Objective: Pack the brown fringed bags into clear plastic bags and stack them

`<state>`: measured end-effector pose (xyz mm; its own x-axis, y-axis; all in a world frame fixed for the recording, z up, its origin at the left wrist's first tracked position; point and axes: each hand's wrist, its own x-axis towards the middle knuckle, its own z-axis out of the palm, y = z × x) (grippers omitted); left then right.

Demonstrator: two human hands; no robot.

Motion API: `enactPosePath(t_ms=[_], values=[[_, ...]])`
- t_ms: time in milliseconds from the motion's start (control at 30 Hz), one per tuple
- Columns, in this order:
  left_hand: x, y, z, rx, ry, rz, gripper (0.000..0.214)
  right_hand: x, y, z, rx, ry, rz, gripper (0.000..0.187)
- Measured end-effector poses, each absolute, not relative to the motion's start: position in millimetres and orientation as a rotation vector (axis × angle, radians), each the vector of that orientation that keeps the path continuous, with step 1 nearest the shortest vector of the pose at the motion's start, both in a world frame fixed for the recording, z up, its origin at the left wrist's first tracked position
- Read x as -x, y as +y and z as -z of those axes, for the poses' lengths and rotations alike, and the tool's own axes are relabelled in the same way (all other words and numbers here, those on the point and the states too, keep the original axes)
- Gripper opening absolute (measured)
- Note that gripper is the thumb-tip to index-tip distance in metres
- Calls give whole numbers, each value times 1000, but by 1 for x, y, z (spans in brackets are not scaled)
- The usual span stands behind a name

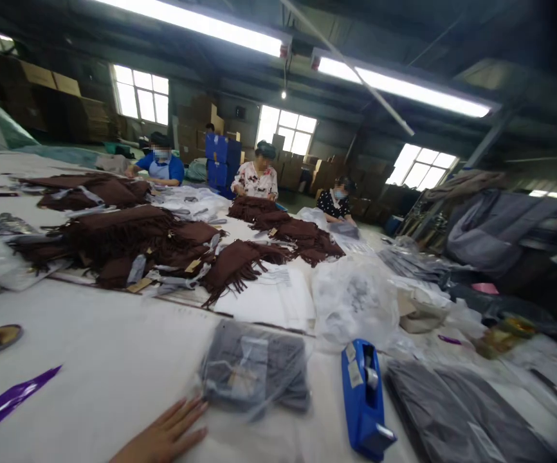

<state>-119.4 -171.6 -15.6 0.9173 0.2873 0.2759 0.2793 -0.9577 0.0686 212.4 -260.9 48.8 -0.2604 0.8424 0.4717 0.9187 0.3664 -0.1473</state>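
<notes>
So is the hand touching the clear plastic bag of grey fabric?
Cannot tell. Head view: the left hand has fingertips at the blurred edge of the clear plastic bag of grey fabric; no plain gap or contact.

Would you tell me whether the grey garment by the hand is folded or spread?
Folded: the grey garment lies as a compact rectangle inside a clear bag.

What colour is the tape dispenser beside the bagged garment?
Blue: the tape dispenser, right of the bagged grey garment, shows best in the head view.

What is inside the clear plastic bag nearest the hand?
A folded grey garment with a tag fills the bag; whatever lies under its folds is hidden.
</notes>
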Motion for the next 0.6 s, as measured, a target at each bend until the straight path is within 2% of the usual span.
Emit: enactPosePath(t_ms=[167, 300, 433, 600], values=[[100, -188, -3, -2809, 592, -17, 86, -179, -317, -44, 1525, -2120, -72, 42], [91, -192, 3, -2762, 657, -4, 83, -191, -297, -37, 1585, -2249, -186, 49], [95, -184, -2, -2753, 585, -24, 91, -243, -274, 2, 1667, -2405, -214, 55], [108, -169, -28, -2659, 426, 61, 92, -300, -308, 22, 1646, -2476, -398, 52]])
